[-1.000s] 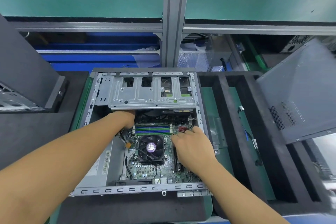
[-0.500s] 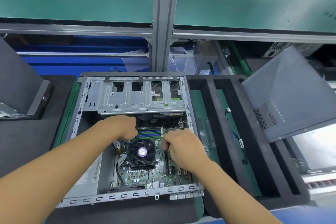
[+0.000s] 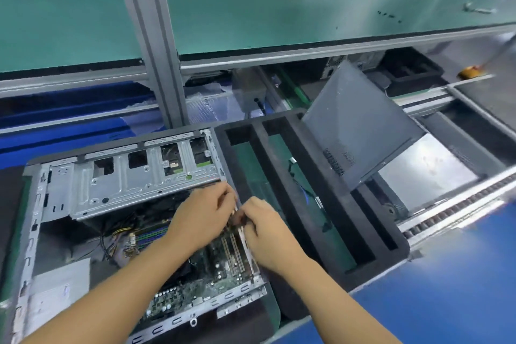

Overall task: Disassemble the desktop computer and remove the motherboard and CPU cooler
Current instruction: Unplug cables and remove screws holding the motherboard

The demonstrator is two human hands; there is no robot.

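Motherboard (image 3: 220, 265) lies in the open case (image 3: 117, 190); above its right edge the left hand (image 3: 201, 218) and right hand (image 3: 265, 234) meet, fingers curled, pinching a small dark part (image 3: 237, 219), blurred. Beyond, a foam tray (image 3: 374, 268) holds loose cables (image 3: 305, 195)

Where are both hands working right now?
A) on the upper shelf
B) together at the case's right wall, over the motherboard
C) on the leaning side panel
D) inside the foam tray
B: the left hand and right hand meet at the right wall of the case, over the motherboard.
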